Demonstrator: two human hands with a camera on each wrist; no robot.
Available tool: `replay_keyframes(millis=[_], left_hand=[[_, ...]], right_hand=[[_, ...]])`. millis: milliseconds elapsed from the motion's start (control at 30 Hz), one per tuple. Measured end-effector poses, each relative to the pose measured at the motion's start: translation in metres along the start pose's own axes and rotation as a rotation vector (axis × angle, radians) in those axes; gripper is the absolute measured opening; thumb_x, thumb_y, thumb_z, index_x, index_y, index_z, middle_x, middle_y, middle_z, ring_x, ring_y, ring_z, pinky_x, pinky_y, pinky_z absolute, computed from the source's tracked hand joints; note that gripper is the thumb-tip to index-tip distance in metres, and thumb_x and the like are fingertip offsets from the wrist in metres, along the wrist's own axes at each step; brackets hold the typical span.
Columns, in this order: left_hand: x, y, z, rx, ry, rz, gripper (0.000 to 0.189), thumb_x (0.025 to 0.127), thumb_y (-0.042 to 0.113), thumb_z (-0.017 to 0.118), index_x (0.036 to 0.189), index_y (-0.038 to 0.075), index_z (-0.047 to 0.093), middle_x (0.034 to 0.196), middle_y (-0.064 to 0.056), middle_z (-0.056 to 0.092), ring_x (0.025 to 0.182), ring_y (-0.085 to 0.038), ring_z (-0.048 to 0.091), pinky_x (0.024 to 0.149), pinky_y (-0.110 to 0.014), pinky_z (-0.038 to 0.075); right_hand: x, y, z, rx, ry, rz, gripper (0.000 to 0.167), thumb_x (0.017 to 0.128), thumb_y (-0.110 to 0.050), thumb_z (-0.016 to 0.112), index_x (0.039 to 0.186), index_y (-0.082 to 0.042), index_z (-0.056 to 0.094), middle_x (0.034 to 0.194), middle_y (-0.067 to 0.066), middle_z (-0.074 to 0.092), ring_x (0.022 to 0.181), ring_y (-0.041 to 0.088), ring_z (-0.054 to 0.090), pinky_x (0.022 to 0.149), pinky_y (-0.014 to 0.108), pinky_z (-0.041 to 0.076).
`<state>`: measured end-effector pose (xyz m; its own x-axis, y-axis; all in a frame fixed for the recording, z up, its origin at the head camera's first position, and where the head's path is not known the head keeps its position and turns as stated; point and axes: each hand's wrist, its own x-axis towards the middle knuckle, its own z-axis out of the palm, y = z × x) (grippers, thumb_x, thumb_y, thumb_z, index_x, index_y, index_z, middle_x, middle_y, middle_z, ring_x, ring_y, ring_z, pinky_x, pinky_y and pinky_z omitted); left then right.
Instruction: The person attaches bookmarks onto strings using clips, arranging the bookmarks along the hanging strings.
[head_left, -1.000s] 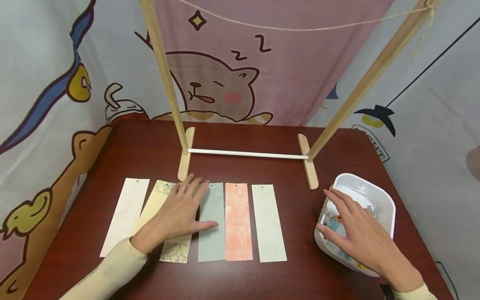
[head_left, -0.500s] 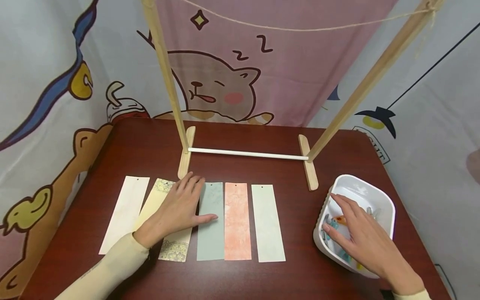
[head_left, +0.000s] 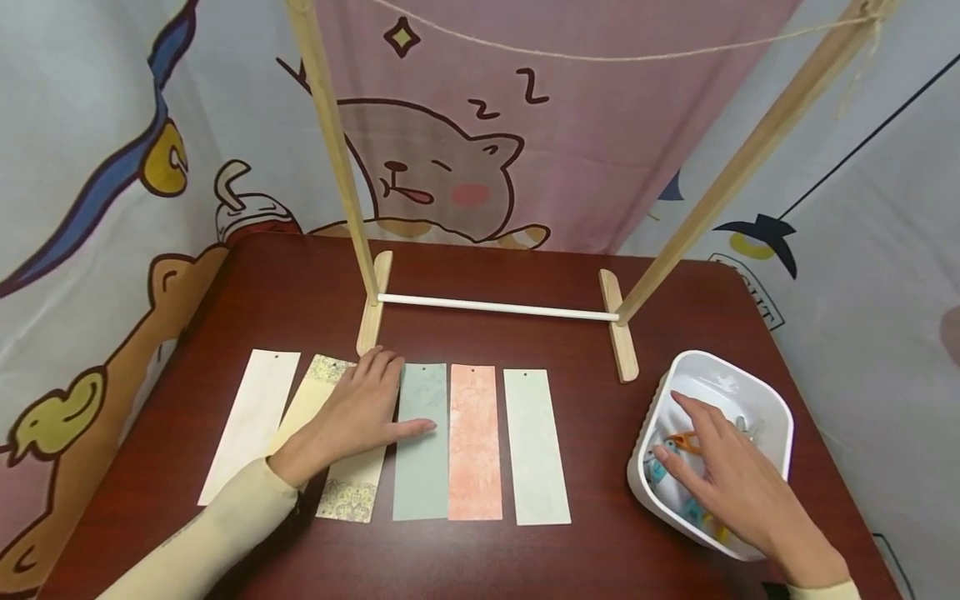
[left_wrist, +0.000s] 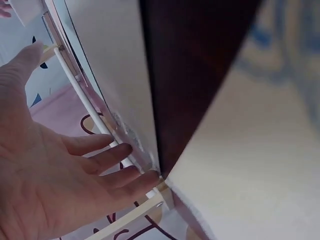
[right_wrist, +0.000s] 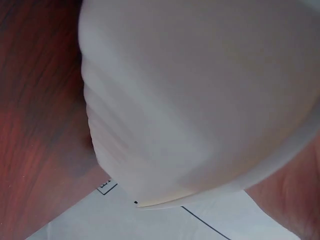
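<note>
My left hand [head_left: 356, 421] is spread palm down over a yellow paper strip with patterned ends [head_left: 348, 500]. Its thumb reaches across a grey-blue strip [head_left: 420, 475]; whether it touches the paper I cannot tell. The left wrist view shows the fingers of that hand [left_wrist: 100, 170] extended, holding nothing. My right hand [head_left: 731, 479] hovers over a white plastic basin [head_left: 675, 367], thumb and fingers apart. Below it lie small clips, among them an orange clip [head_left: 684, 442] and a light-blue clip [head_left: 660, 462]; others are hidden. The basin wall [right_wrist: 175, 100] fills most of the right wrist view.
A white strip [head_left: 251, 425] lies at the left, a coral strip [head_left: 476, 450] and a pale green strip [head_left: 537, 450] at the right. Behind them stands a wooden frame [head_left: 705, 200] with a white crossbar [head_left: 495, 307] and a slack string [head_left: 585, 58] strung high up.
My right hand has drawn slightly back to the right, showing more of the clips. The left hand's fingers have come a little closer together. The strips lie as before.
</note>
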<state>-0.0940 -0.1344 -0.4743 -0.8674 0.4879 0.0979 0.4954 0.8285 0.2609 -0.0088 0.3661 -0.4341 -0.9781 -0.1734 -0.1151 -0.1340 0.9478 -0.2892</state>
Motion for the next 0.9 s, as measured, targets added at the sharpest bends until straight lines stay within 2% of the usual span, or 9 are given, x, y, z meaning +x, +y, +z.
replay_keyframes(millis=[233, 400, 567, 733, 900], left_hand=[[0.003, 0.003, -0.009, 0.018, -0.031, -0.064, 0.103, 0.084, 0.067, 0.086, 0.143, -0.011, 0.055, 0.141, -0.028, 0.057, 0.139, -0.051, 0.048, 0.1, -0.069, 0.049], [0.006, 0.008, -0.005, 0.005, -0.067, -0.071, 0.1, 0.084, 0.067, 0.086, 0.136, -0.013, 0.057, 0.135, -0.029, 0.057, 0.133, -0.048, 0.049, 0.096, -0.067, 0.05], [0.007, 0.008, -0.002, 0.009, -0.056, -0.076, 0.098, 0.082, 0.065, 0.089, 0.133, -0.013, 0.058, 0.134, -0.029, 0.056, 0.134, -0.049, 0.047, 0.095, -0.068, 0.05], [0.008, 0.007, 0.0, 0.003, -0.06, -0.073, 0.096, 0.082, 0.061, 0.091, 0.135, -0.011, 0.057, 0.134, -0.03, 0.055, 0.135, -0.05, 0.046, 0.095, -0.068, 0.049], [0.011, 0.007, -0.001, 0.007, -0.072, -0.065, 0.093, 0.082, 0.06, 0.092, 0.136, -0.008, 0.058, 0.134, -0.029, 0.054, 0.134, -0.05, 0.047, 0.094, -0.068, 0.049]], right_hand=[[0.002, 0.005, 0.007, 0.039, 0.048, -0.058, 0.084, 0.104, -0.054, 0.07, 0.167, -0.01, 0.034, 0.159, 0.022, 0.049, 0.133, 0.044, 0.054, 0.105, 0.074, 0.046], [-0.005, 0.012, 0.007, 0.033, 0.055, -0.036, 0.079, 0.106, -0.051, 0.069, 0.165, -0.01, 0.038, 0.155, 0.02, 0.051, 0.124, 0.038, 0.059, 0.101, 0.069, 0.051], [-0.002, 0.016, 0.009, 0.027, 0.052, -0.06, 0.072, 0.106, -0.049, 0.07, 0.161, -0.011, 0.044, 0.151, 0.018, 0.054, 0.123, 0.036, 0.06, 0.1, 0.067, 0.052], [-0.001, 0.02, 0.015, 0.006, 0.063, -0.116, 0.07, 0.098, -0.03, 0.078, 0.158, -0.011, 0.048, 0.153, 0.019, 0.05, 0.129, 0.041, 0.057, 0.102, 0.069, 0.05], [-0.002, 0.025, 0.018, -0.012, 0.092, -0.171, 0.069, 0.087, -0.016, 0.081, 0.151, -0.011, 0.054, 0.152, 0.02, 0.051, 0.125, 0.042, 0.057, 0.099, 0.068, 0.05]])
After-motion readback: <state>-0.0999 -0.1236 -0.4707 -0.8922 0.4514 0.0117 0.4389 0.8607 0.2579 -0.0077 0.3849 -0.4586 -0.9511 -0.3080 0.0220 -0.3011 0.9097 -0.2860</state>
